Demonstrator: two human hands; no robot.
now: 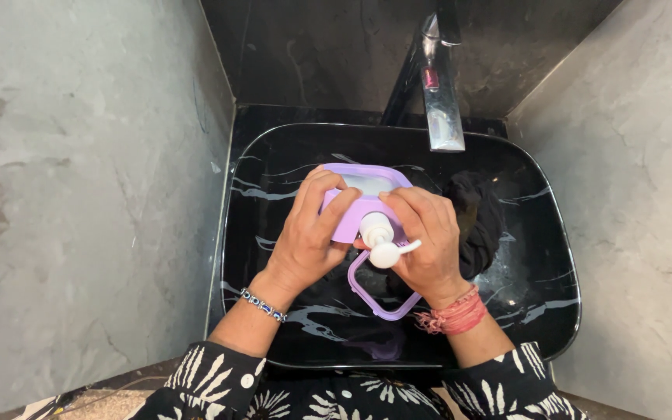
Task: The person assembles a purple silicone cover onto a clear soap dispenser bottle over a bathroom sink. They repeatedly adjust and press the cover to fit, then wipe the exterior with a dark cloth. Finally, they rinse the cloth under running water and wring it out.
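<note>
Purple soap dispenser (363, 206) sat mid-basin over the black sink (542, 198), long axis front-to-back. Left hand (310, 233) clasped its body; right hand (428, 241) gripped by the white pump (383, 239), equally near.

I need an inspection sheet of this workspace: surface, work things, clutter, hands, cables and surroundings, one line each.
Surface: glossy black marbled sink basin, apparently dry.
Work things: lilac plastic soap dispenser with white pump head and loop handle, held over the basin.
Clutter: dark crumpled cloth in the basin.
Hands: left hand grips the dispenser body; right hand holds it beside the pump.
Cables: nothing seen.
Surroundings: chrome tap behind; grey marbled walls on both sides.
</note>
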